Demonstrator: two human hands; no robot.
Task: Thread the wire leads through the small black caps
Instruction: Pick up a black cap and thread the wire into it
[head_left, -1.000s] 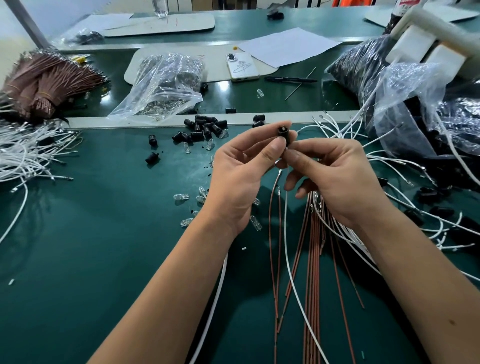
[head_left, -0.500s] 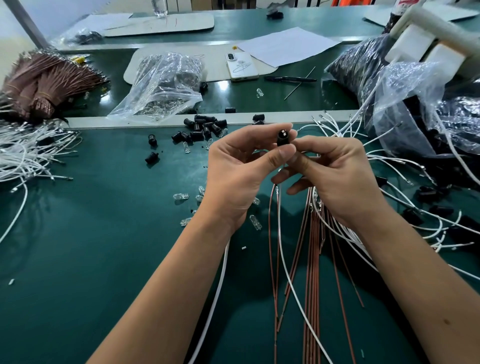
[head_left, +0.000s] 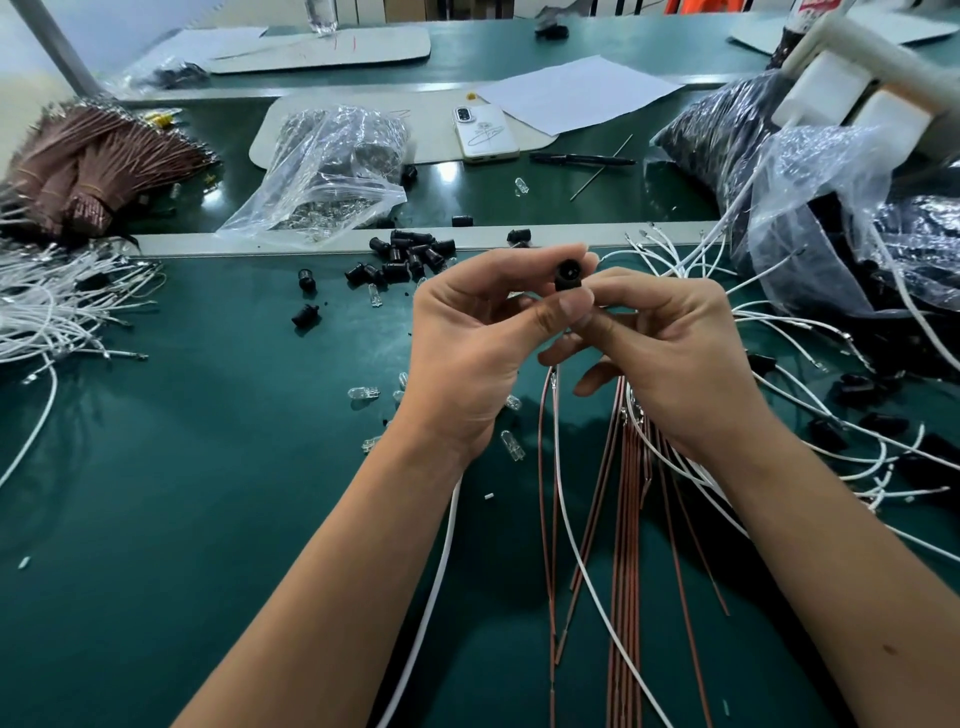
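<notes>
Fingers: left hand (head_left: 467, 358) pinches a small black cap (head_left: 568, 275) between thumb tip and forefinger, raised above the green mat (head_left: 208, 467), open end facing the camera. Right hand (head_left: 675, 358) has its fingertips curled in right against the cap's underside; looks like it's pinching the leads there, but the contact point is hidden behind the left thumb, so can't confirm.

Handling, my read:
- Cap: light, rigid plastic, smooth and round, so likely to roll or pop out of a loose pinch. Best held by the side wall as now, bore left clear.
- A brown lead (head_left: 543, 467) and a white lead (head_left: 563, 499) hang from under the hands down toward the mat. Thin, floppy along the length, stiff only near the tip. Grip close to the end or it will buckle instead of feeding. Metal terminals may snag on the bore edge.

Around:
- Loose pile of black caps (head_left: 410, 257) just beyond the hands, a couple of strays to the left.
- Clear glass wedge bulbs (head_left: 363, 393) scattered on the mat under the left wrist. Fragile, so don't lean on them.
- Straight bunch of brown wires (head_left: 626, 597) below the right hand; tangle of white wires (head_left: 810, 431) to its right; another white pile (head_left: 52, 312) far left.
- Bundled brown wire hanks (head_left: 88, 171) back left, clear parts bag (head_left: 332, 171), phone (head_left: 485, 132), pen (head_left: 582, 160), paper sheet (head_left: 576, 93), black-filled bags (head_left: 727, 135) back right.

Obstruction: nothing blocks the hands. Main nuisance is hanging leads crossing the brown bunch and catching on it.
</notes>
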